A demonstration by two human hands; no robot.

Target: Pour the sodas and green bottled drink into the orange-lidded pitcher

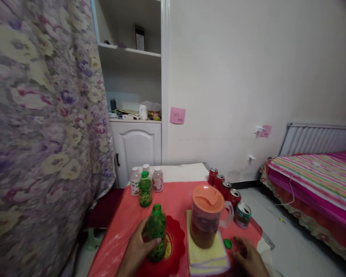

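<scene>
My left hand [140, 246] is wrapped around an uncapped green plastic bottle [156, 234], upright over a red scalloped tray [177, 236]. My right hand [246, 254] is at the table's right side, fingers apart and holding nothing. Just left of its fingertips, a green bottle cap [227, 243] lies on the table. Between my hands a clear pitcher [204, 227] with an orange lid [208, 198] and dark liquid inside stands on a folded yellow cloth [194, 252].
A capped green bottle [145, 190] and several pale bottles [158, 180] stand at the back left. Several red cans [225, 189] and one green can [243, 215] line the right edge. A white cupboard [140, 144] and a floral curtain [60, 115] are on the left.
</scene>
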